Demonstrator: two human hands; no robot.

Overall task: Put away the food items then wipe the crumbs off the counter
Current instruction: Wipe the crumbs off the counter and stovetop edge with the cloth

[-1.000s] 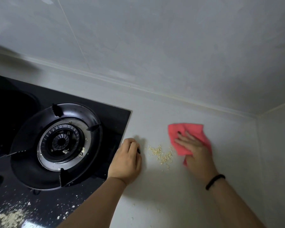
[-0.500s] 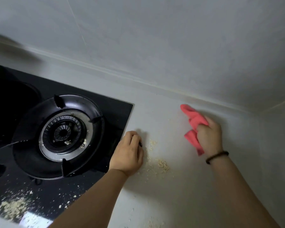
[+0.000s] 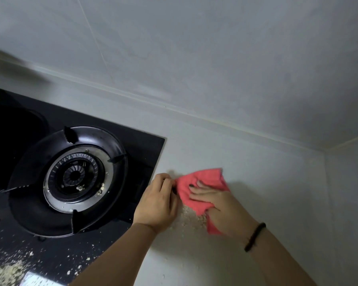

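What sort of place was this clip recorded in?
Most likely a home kitchen, at a corner of the counter. A black glass gas hob with a burner is set into it, tiled walls meet behind, and crumbs lie where the right hand presses a pink cloth.

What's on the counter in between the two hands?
In the head view, crumbs lie on the counter between the left hand and the right hand, beside the pink cloth.
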